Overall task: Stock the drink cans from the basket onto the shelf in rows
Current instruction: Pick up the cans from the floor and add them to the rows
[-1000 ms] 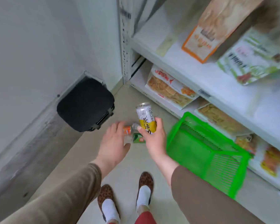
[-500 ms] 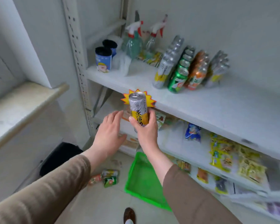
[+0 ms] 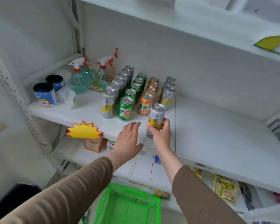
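since half a second ago the view has risen and closed in on the white metal shelf [image 3: 217, 135], and the can has travelled up from below the shelf's front edge to above its board. the right hand [image 3: 160, 135] grasps the tall silver-and-yellow drink can [image 3: 156, 120] around its lower half, fingers and thumb curled round it. the can's long axis is near upright, leaning slightly right at the top, pull-tab end up. it sits at the shelf's front, just in front of the short silver-and-yellow can row [image 3: 168, 91] and beside the orange can row [image 3: 149, 96]. the left hand [image 3: 128, 141] is released, fingers straight, over the shelf's front edge. the green plastic basket [image 3: 128, 206] lies below the shelf.
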